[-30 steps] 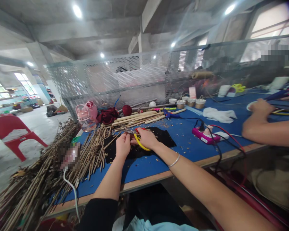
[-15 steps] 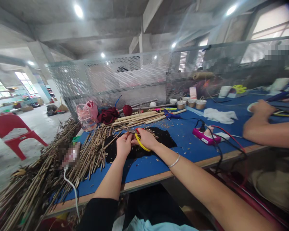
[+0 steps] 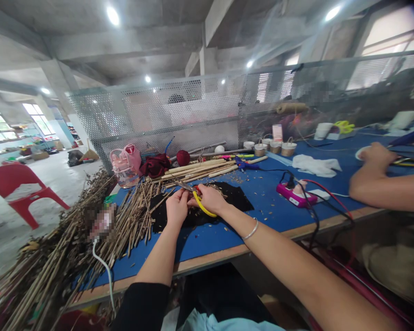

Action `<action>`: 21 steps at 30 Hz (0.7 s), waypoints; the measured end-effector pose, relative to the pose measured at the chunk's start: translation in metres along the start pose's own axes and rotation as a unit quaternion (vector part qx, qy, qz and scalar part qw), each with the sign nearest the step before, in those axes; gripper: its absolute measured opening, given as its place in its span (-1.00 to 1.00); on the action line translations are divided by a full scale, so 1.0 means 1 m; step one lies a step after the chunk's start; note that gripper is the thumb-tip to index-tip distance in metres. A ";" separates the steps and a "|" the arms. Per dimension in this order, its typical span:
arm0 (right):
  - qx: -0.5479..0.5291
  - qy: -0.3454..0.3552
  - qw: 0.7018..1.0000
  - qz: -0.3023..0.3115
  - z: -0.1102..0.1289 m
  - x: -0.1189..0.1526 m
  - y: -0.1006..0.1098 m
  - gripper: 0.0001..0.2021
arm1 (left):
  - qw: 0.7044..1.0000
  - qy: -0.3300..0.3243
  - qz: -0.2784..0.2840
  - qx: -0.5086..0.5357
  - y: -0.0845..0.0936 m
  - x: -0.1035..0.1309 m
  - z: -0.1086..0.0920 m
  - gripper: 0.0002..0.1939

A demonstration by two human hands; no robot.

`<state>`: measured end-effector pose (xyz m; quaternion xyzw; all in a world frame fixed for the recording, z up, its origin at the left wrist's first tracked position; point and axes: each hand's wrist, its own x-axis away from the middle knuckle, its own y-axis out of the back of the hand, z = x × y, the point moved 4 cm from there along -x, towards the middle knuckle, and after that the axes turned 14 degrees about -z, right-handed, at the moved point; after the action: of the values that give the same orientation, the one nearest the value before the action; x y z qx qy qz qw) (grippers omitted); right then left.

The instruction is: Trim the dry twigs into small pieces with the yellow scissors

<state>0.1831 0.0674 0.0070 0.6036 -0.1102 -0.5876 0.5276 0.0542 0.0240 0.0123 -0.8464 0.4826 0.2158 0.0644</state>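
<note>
My right hand (image 3: 209, 198) is closed round yellow-handled scissors (image 3: 203, 208), whose metal blades point up and to the left. Close beside it, my left hand (image 3: 177, 208) is closed with fingers pinched together at the blades; what it holds is too small to make out. Both hands are over a black cloth (image 3: 238, 196) strewn with small pale plant scraps. A spread of dry brown stalks (image 3: 134, 220) lies just left of my left hand.
Behind the hands lie peeled sticks (image 3: 193, 168), a dark red yarn ball (image 3: 182, 157) and a blue glue gun (image 3: 246, 164). A magenta power strip (image 3: 296, 196) with cables is to the right. A co-worker's arm (image 3: 386, 184) rests at the far right. A metal mesh screen (image 3: 179, 110) stands behind.
The scissor blades look slightly more spread apart than before. Both hands stay in nearly the same place over the black cloth.
</note>
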 end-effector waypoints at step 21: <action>0.020 -0.010 1.000 -0.003 -0.001 -0.002 0.003 -0.48 | 0.998 0.041 0.018 0.040 -0.004 -0.001 0.007 -0.69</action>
<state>0.1845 0.0682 0.0104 0.6084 -0.1249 -0.5928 0.5126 0.0552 0.0295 0.0057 -0.8423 0.5085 0.1624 0.0746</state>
